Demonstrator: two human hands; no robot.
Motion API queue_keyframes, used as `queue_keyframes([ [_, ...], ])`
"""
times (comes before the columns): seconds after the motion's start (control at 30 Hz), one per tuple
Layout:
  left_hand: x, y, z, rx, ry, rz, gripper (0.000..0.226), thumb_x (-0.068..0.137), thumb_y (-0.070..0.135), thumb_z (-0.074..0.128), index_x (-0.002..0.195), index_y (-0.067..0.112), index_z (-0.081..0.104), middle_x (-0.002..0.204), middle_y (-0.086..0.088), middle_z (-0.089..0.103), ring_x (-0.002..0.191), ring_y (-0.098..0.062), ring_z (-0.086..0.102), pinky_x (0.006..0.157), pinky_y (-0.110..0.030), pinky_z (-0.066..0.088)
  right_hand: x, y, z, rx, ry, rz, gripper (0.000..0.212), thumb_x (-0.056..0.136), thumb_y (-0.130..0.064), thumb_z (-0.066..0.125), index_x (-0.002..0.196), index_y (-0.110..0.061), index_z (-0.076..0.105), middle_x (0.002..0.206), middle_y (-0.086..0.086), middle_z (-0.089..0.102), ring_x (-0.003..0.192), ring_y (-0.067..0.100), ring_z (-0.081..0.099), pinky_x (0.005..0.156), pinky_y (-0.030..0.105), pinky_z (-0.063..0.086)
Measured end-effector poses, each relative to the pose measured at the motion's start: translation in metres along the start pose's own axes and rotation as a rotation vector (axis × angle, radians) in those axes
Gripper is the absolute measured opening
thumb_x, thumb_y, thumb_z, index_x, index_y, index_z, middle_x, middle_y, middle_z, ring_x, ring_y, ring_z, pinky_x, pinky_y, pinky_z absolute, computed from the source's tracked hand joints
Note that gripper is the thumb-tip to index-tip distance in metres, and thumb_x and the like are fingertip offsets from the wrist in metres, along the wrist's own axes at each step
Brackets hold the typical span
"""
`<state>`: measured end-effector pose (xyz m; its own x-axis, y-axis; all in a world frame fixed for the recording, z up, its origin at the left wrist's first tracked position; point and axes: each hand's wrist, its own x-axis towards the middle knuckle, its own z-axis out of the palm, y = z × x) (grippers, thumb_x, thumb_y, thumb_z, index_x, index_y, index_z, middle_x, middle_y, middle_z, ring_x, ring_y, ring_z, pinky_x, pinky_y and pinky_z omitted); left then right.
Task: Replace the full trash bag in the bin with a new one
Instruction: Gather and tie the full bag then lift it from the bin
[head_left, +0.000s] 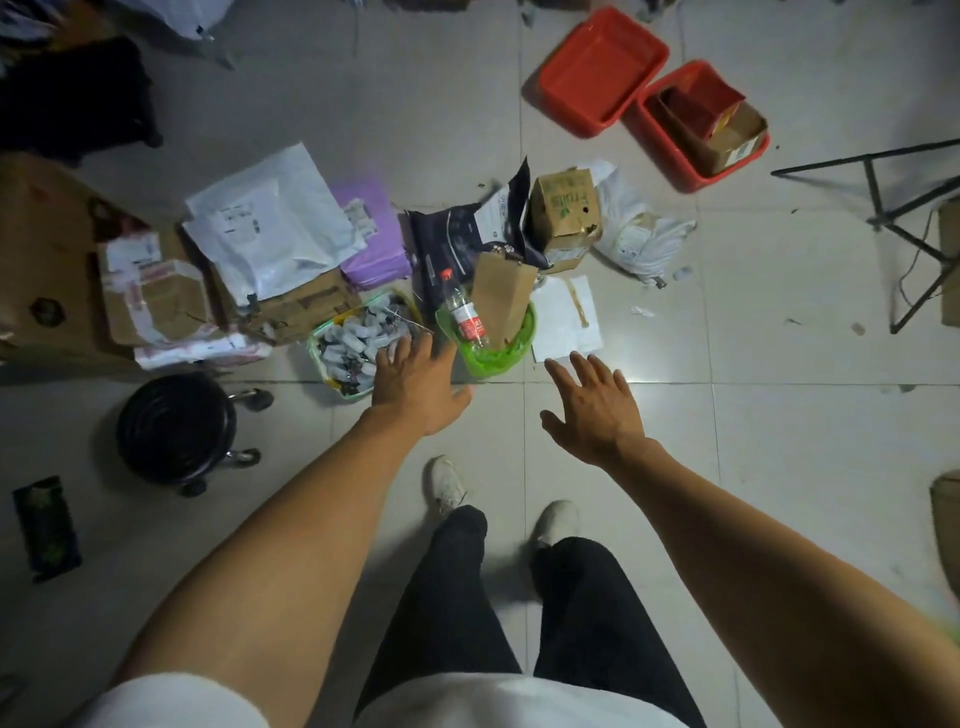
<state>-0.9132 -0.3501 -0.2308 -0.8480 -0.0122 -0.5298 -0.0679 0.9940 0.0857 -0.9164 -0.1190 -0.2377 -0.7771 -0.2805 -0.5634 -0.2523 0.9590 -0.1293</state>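
A small bin lined with a green trash bag (493, 356) stands on the tiled floor ahead of my feet. A plastic bottle (464, 312) with a red label and a brown paper bag (503, 304) stick out of its top. Left of it is a second bin (358, 338) with a clear-green liner, packed with small white and grey items. My left hand (415, 384) hovers open between the two bins, fingers spread over the left bin's near rim. My right hand (592, 405) is open too, just right of the green bag and holding nothing.
Cardboard boxes (156, 301) and mailer bags (270, 228) pile up behind and left of the bins. A white sheet (566, 322) lies right of the green bag. Two red tubs (602, 67) sit at the back right, a black stool (176, 426) on casters at left, a metal stand (893, 208) at right.
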Motion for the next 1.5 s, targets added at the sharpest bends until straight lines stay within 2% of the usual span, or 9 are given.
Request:
queue_keyframes([
  [0.17, 0.052, 0.006, 0.036, -0.032, -0.061, -0.030, 0.074, 0.088, 0.057, 0.050, 0.150, 0.024, 0.027, 0.160, -0.010, 0.022, 0.147, -0.034, 0.018, 0.114, -0.055, 0.021, 0.064, 0.017, 0.027, 0.001, -0.041, -0.020, 0.072, 0.095, -0.054, 0.041, 0.155, -0.029, 0.010, 0.164, 0.009, 0.011, 0.151, 0.031, 0.006, 0.121, 0.051, 0.012],
  [0.33, 0.111, 0.012, 0.083, -0.076, -0.079, -0.077, 0.073, 0.089, 0.057, 0.051, 0.150, 0.024, 0.028, 0.160, -0.010, 0.023, 0.148, -0.034, 0.017, 0.115, -0.057, 0.022, 0.129, 0.037, 0.067, 0.014, -0.060, -0.046, 0.073, 0.095, -0.052, 0.042, 0.155, -0.029, 0.008, 0.164, 0.009, 0.008, 0.151, 0.030, 0.004, 0.122, 0.050, 0.011],
  [0.7, 0.251, -0.012, 0.203, -0.120, -0.002, -0.130, 0.076, 0.088, 0.058, 0.053, 0.151, 0.027, 0.026, 0.161, -0.009, 0.021, 0.147, -0.035, 0.018, 0.116, -0.054, 0.024, 0.282, 0.055, 0.180, 0.046, 0.001, -0.074, 0.072, 0.095, -0.053, 0.042, 0.155, -0.029, 0.010, 0.164, 0.009, 0.010, 0.151, 0.031, 0.006, 0.122, 0.051, 0.011],
  [0.8, 0.291, -0.020, 0.239, -0.128, 0.043, -0.137, 0.079, 0.088, 0.057, 0.053, 0.153, 0.026, 0.020, 0.162, -0.009, 0.017, 0.148, -0.035, 0.016, 0.117, -0.053, 0.022, 0.325, 0.053, 0.210, 0.065, 0.049, -0.089, 0.072, 0.096, -0.054, 0.041, 0.156, -0.029, 0.008, 0.165, 0.008, 0.004, 0.151, 0.030, 0.004, 0.122, 0.050, 0.010],
  [0.93, 0.340, -0.023, 0.285, -0.224, 0.141, -0.169, 0.087, 0.088, 0.054, 0.056, 0.155, 0.026, 0.008, 0.165, -0.007, 0.006, 0.150, -0.035, 0.010, 0.117, -0.054, 0.023, 0.380, 0.051, 0.252, 0.064, 0.177, -0.126, 0.075, 0.095, -0.061, 0.035, 0.156, -0.029, 0.005, 0.165, 0.009, -0.002, 0.151, 0.031, 0.000, 0.120, 0.048, 0.009],
  [1.07, 0.382, -0.029, 0.325, -0.292, 0.297, -0.152, 0.096, 0.086, 0.050, 0.063, 0.156, 0.021, 0.004, 0.165, -0.010, -0.001, 0.149, -0.039, 0.009, 0.118, -0.052, 0.021, 0.426, 0.059, 0.292, 0.040, 0.320, -0.160, 0.084, 0.091, -0.059, 0.048, 0.156, -0.026, 0.005, 0.164, 0.014, -0.004, 0.151, 0.036, 0.001, 0.120, 0.050, 0.012],
  [1.17, 0.405, -0.033, 0.348, -0.382, 0.440, -0.106, 0.099, 0.084, 0.048, 0.067, 0.157, 0.017, 0.007, 0.165, -0.011, -0.001, 0.148, -0.038, 0.016, 0.115, -0.050, 0.029, 0.452, 0.071, 0.315, 0.062, 0.428, -0.157, 0.089, 0.088, -0.052, 0.057, 0.157, -0.023, 0.008, 0.164, 0.016, -0.003, 0.150, 0.037, 0.003, 0.119, 0.046, 0.012],
  [1.3, 0.427, -0.030, 0.372, -0.414, 0.614, -0.015, 0.098, 0.082, 0.043, 0.071, 0.155, 0.010, 0.014, 0.165, -0.012, 0.002, 0.147, -0.035, 0.022, 0.110, -0.044, 0.037, 0.472, 0.076, 0.337, 0.065, 0.562, -0.223, 0.084, 0.088, -0.044, 0.058, 0.155, -0.014, 0.018, 0.162, 0.023, 0.004, 0.148, 0.044, 0.012, 0.118, 0.051, 0.023],
  [1.5, 0.438, -0.036, 0.401, -0.436, 0.776, 0.069, 0.098, 0.077, 0.041, 0.076, 0.152, 0.004, 0.025, 0.163, -0.019, 0.012, 0.148, -0.033, 0.021, 0.113, -0.033, 0.028, 0.479, 0.074, 0.356, 0.137, 0.680, -0.240, 0.079, 0.084, -0.040, 0.062, 0.152, -0.013, 0.031, 0.162, 0.021, 0.012, 0.146, 0.045, 0.017, 0.110, 0.054, 0.035],
])
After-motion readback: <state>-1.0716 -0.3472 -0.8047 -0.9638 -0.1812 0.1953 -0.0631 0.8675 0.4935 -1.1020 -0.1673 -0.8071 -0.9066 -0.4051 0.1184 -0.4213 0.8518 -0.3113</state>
